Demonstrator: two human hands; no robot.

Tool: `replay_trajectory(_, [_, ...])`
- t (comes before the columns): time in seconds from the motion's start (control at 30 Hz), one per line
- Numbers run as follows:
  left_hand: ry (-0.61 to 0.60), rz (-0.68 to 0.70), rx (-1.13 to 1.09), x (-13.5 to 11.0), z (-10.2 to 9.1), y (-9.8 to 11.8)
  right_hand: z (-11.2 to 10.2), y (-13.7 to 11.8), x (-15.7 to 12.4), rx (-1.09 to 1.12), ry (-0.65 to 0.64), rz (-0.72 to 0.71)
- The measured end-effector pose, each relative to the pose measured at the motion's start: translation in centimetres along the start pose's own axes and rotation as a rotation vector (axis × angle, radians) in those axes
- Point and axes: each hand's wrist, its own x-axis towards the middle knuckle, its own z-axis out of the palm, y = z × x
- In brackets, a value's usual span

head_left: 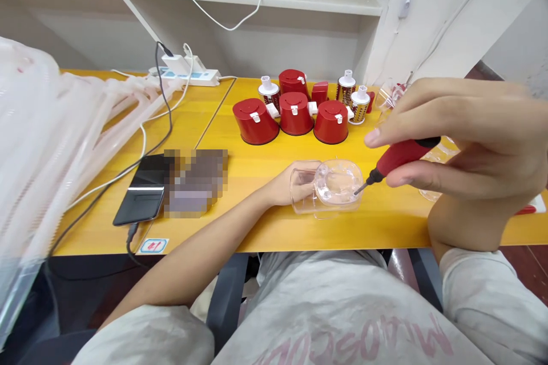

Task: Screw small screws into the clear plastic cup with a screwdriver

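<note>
- Left hand (pixel 285 186) clamped on clear plastic part (pixel 336 182), 9 o'clock side.
- Right hand (pixel 466 148) closed round red screwdriver (pixel 398 158), tip at part's 4 o'clock.
- Yellow tabletop (pixel 274 234) strip between part and front edge, 6 o'clock.
- Red housings (pixel 296 114) 11 o'clock, well apart.

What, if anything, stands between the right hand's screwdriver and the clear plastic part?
Nothing visible: the screwdriver in the right hand points straight at the clear plastic part, held by the left hand; the red containers stand farther back.
</note>
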Motion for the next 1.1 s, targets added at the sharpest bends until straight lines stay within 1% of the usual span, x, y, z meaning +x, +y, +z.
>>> replay_trajectory(0.07, [-0.01, -0.009, 0.012, 0.0, -0.1, 0.0, -0.1, 0.0, 0.1, -0.002, -0.009, 0.017])
replay_trajectory(0.17, [0.015, -0.032, 0.05, 0.0, -0.2, -0.2, -0.4, -0.3, 0.1, 0.019, -0.029, 0.043])
replay_trajectory(0.27, [0.014, -0.019, 0.051, 0.0, -0.2, -0.4, -0.4, -0.5, 0.1, -0.05, -0.031, 0.056])
replay_trajectory(0.33, [0.012, -0.021, 0.029, 0.1, 0.0, -0.3, -0.3, -0.4, 0.0, -0.088, -0.028, 0.041])
replay_trajectory(0.47, [0.032, -0.046, -0.019, 0.1, 0.3, 0.1, 0.0, 0.0, 0.1, -0.029, -0.007, 0.007])
replay_trajectory(0.6, [0.04, -0.056, -0.001, 0.1, 0.3, 0.3, -0.2, 0.2, 0.2, -0.018, -0.035, -0.019])
replay_trajectory(0.67, [0.044, -0.035, 0.016, 0.1, 0.3, 0.1, -0.4, 0.1, 0.2, -0.024, -0.05, -0.007])
replay_trajectory(0.77, [0.025, 0.003, 0.02, 0.2, 0.2, -0.1, -0.5, -0.1, 0.0, -0.099, -0.05, 0.025])
replay_trajectory(0.83, [0.011, 0.007, 0.004, 0.1, 0.1, -0.1, -0.4, -0.2, 0.0, -0.124, -0.03, 0.005])
replay_trajectory(0.93, [-0.005, -0.007, -0.004, -0.1, 0.0, 0.1, -0.2, 0.0, 0.5, -0.076, -0.006, -0.041])
replay_trajectory(1.0, [-0.012, -0.015, 0.011, -0.3, -0.1, 0.1, -0.1, 0.1, 0.8, -0.058, -0.016, -0.058])
replay_trajectory(1.1, [-0.003, -0.011, 0.004, -0.4, -0.2, 0.0, -0.2, -0.1, 1.0, -0.022, -0.049, -0.016])
